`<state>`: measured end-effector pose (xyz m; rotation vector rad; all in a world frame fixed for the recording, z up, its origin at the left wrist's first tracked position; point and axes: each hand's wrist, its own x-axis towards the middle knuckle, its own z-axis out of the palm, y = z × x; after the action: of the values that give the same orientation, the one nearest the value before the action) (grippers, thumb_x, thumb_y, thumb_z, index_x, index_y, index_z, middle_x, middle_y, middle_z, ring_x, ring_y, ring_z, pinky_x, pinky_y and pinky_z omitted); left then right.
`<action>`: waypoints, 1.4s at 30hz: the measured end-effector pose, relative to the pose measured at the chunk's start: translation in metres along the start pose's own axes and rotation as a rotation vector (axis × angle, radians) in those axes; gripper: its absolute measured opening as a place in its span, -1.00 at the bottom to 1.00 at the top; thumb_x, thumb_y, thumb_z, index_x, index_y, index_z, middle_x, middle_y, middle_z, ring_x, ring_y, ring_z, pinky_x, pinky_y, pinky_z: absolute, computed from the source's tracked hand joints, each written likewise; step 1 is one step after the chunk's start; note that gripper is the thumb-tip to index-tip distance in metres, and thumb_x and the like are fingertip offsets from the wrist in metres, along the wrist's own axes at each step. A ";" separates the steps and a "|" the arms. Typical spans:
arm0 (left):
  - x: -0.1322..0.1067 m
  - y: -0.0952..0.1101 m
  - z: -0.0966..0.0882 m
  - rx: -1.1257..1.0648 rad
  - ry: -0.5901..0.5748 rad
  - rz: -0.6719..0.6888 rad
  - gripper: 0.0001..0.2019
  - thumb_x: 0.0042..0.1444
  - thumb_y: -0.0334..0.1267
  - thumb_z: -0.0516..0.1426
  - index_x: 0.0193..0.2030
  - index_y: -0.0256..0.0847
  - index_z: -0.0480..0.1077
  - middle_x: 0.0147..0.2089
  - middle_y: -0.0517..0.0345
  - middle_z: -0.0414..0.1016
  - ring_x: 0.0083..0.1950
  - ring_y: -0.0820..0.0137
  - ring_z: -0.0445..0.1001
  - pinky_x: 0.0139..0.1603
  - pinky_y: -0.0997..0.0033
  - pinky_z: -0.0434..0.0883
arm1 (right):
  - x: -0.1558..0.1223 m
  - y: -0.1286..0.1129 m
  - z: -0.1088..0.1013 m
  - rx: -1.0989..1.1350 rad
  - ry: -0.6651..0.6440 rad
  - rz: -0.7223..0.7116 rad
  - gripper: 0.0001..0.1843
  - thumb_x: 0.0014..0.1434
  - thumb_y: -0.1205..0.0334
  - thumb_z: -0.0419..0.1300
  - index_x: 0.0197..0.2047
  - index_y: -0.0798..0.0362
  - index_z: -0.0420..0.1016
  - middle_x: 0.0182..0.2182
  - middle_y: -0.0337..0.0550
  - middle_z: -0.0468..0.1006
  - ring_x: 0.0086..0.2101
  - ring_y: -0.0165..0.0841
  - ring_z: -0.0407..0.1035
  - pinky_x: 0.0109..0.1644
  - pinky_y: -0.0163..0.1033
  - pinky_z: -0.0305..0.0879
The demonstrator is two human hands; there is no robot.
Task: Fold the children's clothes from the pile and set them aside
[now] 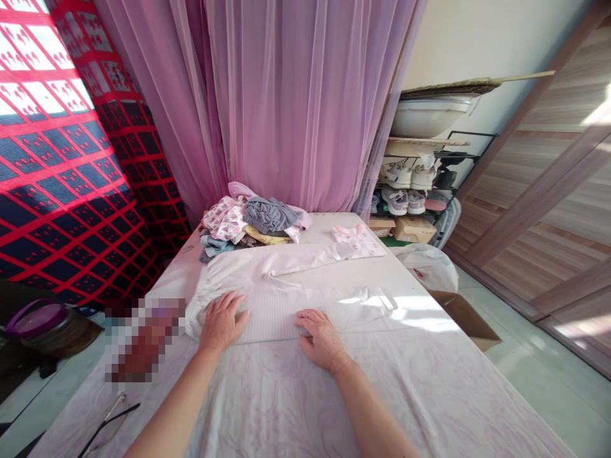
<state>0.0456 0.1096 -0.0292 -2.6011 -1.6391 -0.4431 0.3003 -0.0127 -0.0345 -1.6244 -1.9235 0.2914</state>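
Note:
A pair of white ribbed pants (286,305) lies spread sideways on the cloth-covered table (391,401), its gathered waist at the left and its legs pointing right. My left hand (222,323) rests flat on the pants near the waistband, fingers apart. Farther right, my right hand (319,337) lies on the lower leg's near edge with its fingers slightly bent and nothing in them. Behind the pants sits a heap of clothes (270,216), with grey, pink-patterned and yellow pieces. A folded pink-and-white garment (356,242) lies at the back right.
Eyeglasses (107,420) and a blurred-out patch are at the table's left. On the right stand a shoe rack (410,184), a white plastic bag (424,267) and a cardboard box (465,318). Pink curtains (296,102) hang behind; a lidded bucket (52,327) is at the left.

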 end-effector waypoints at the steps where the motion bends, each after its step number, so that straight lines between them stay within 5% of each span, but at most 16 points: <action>1: 0.000 0.000 0.000 -0.003 0.007 0.003 -0.59 0.20 -0.13 0.04 0.16 -0.10 0.42 0.28 -0.02 0.39 0.30 0.12 0.30 0.31 -0.01 0.18 | -0.004 0.003 -0.004 0.005 -0.022 -0.009 -0.52 -0.06 0.48 0.10 -0.06 0.00 0.55 0.03 -0.10 0.53 0.07 -0.25 0.33 0.21 -0.09 0.17; 4: 0.001 -0.001 0.001 -0.011 0.019 0.003 -0.59 0.19 -0.13 0.05 0.15 -0.09 0.43 0.27 0.00 0.40 0.29 0.13 0.32 0.31 0.01 0.19 | -0.014 0.016 -0.014 -0.020 -0.017 0.028 -0.45 -0.08 0.49 0.08 -0.01 0.00 0.54 0.07 -0.09 0.51 0.11 -0.24 0.30 0.26 -0.05 0.11; 7: 0.002 -0.004 0.003 -0.033 0.032 -0.001 -0.60 0.18 -0.14 0.04 0.12 -0.11 0.44 0.25 -0.01 0.42 0.27 0.13 0.33 0.30 -0.01 0.21 | -0.016 0.028 -0.021 -0.078 0.042 0.096 -0.62 0.09 0.43 0.08 -0.08 -0.03 0.56 0.03 -0.09 0.54 0.09 -0.24 0.33 0.22 -0.05 0.13; 14: -0.013 -0.008 0.003 -0.217 0.110 0.164 -0.60 0.24 -0.05 -0.02 0.06 -0.17 0.47 0.12 -0.05 0.52 0.15 0.18 0.45 0.24 0.12 0.34 | 0.012 0.035 -0.027 -0.243 0.068 0.282 -0.72 0.37 0.22 -0.03 -0.14 0.00 0.52 -0.23 -0.11 0.62 -0.17 -0.28 0.47 -0.09 -0.25 0.22; 18: -0.024 -0.005 0.001 -0.216 0.053 0.287 -0.58 0.18 0.00 0.08 0.09 -0.14 0.45 0.10 -0.01 0.54 0.15 0.18 0.46 0.24 0.14 0.35 | 0.032 0.028 -0.033 -0.258 0.058 0.340 -0.69 0.39 0.14 -0.04 -0.18 0.00 0.51 -0.30 -0.13 0.64 -0.25 -0.32 0.50 -0.22 -0.34 0.17; 25: -0.024 -0.005 -0.001 -0.178 0.048 0.132 -0.62 0.04 -0.42 0.00 -0.03 -0.15 0.48 0.01 0.05 0.60 0.08 0.23 0.51 0.20 0.20 0.37 | 0.029 -0.014 -0.039 -0.118 -0.131 0.269 -0.72 0.18 -0.06 0.22 -0.16 -0.07 0.56 -0.30 -0.22 0.65 -0.25 -0.26 0.51 -0.27 -0.31 0.16; 31: -0.027 -0.004 -0.002 -0.148 0.053 -0.047 -0.67 0.03 -0.45 -0.04 -0.14 -0.14 0.44 -0.04 0.10 0.62 0.00 0.26 0.55 0.07 0.29 0.42 | -0.001 -0.029 -0.042 -0.126 -0.301 0.325 -0.60 0.05 0.40 0.12 -0.04 -0.05 0.53 -0.12 -0.17 0.61 -0.17 -0.27 0.48 -0.22 -0.28 0.16; 38: -0.028 0.001 -0.007 -0.148 0.044 -0.114 -0.68 0.00 -0.49 -0.02 -0.16 -0.15 0.42 -0.04 0.09 0.61 0.00 0.26 0.54 0.04 0.31 0.42 | -0.016 -0.028 -0.055 -0.155 -0.349 0.400 -0.58 -0.03 0.41 0.11 -0.09 -0.05 0.53 -0.18 -0.18 0.56 -0.19 -0.28 0.43 -0.22 -0.27 0.14; 42: -0.028 0.003 -0.010 -0.147 0.007 -0.146 -0.65 -0.01 -0.52 -0.02 -0.14 -0.15 0.41 -0.02 0.09 0.60 0.01 0.25 0.53 0.03 0.30 0.42 | -0.026 -0.016 -0.057 -0.172 -0.299 0.319 -0.51 -0.07 0.44 0.10 -0.04 -0.04 0.50 -0.05 -0.12 0.50 -0.03 -0.25 0.37 0.00 -0.18 0.16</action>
<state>0.0350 0.0820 -0.0267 -2.5844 -1.8701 -0.6013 0.3209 -0.0527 0.0115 -2.1070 -1.9388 0.5366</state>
